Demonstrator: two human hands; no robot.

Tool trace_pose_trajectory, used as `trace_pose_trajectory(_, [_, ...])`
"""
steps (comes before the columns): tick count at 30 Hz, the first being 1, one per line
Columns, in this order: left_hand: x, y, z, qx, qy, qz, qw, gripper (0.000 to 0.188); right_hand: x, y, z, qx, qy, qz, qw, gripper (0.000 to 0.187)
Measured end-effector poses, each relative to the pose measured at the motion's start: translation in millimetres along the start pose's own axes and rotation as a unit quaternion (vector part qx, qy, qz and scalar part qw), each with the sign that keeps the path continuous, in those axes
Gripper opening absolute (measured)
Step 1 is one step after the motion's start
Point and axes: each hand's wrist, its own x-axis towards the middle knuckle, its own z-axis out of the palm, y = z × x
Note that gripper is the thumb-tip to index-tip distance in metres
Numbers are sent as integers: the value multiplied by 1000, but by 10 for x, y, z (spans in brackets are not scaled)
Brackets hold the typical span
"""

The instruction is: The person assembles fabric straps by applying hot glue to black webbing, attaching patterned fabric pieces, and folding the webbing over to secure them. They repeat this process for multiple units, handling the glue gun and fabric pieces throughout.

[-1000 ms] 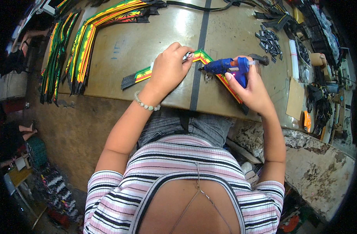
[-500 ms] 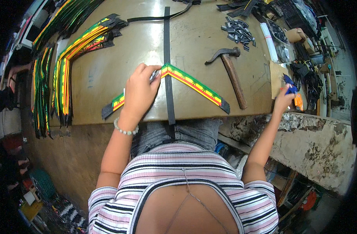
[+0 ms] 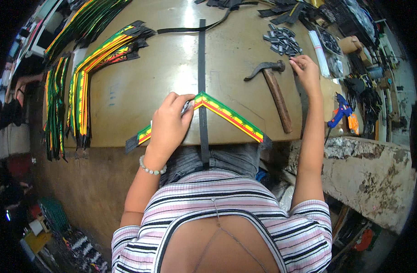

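Here, my left grip (image 3: 172, 120) is closed on a shiny piece (image 3: 186, 107) against the bent striped band (image 3: 231, 114) on the tabletop (image 3: 172, 68); the band spans left to right, its bend pointing away from me. My right grip (image 3: 307, 73) is beside black tags (image 3: 282, 41), whether holding one I cannot tell; their pale marks are unreadable.

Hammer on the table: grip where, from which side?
Likely the lower half of its wooden handle, from the near side of the table: the slim shaft lies uncovered, butt toward the person, with the wider metal head at the far end.
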Motion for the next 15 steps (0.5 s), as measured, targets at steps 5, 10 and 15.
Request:
trace_pose_trajectory(5, [24, 63, -134, -88, 16, 11, 996, 19, -140, -648, -262, -12, 79, -11, 997, 18])
trace_pose_trajectory(10, [-27, 174, -262, -231, -49, -41, 971, 19, -884, -1951, -316, 523, -90, 135, 837, 21])
trace_pose_trajectory(15, [-71, 221, -229, -269, -111, -137, 947, 19, -1144, -2483, 121, 593, -161, 146, 775, 18])
